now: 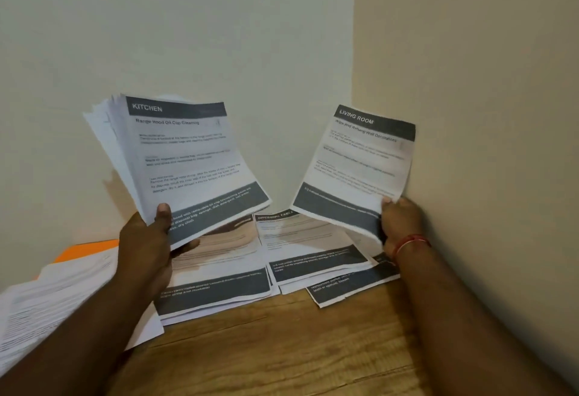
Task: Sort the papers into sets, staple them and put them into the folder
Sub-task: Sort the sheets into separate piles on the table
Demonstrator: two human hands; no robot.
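My left hand (150, 245) grips a thick stack of papers (185, 160) by its bottom edge, held up off the table; the top sheet is headed KITCHEN. My right hand (399, 222) pinches one sheet headed LIVING ROOM (357, 167) at its lower right corner, raised beside the right wall. Below them on the wooden table (282, 339) lie sorted piles: one pile (219, 279) under my left hand, a DRESSING TABLE pile (310, 248) in the middle, and another sheet (354, 286) partly under it. An orange folder (84, 250) shows at the left, mostly covered.
A further heap of printed sheets (62, 301) lies at the left edge over the folder. The table sits in a corner, with a white wall (219, 35) behind and a cream wall (470, 82) close on the right. Bare wood shows along the near side.
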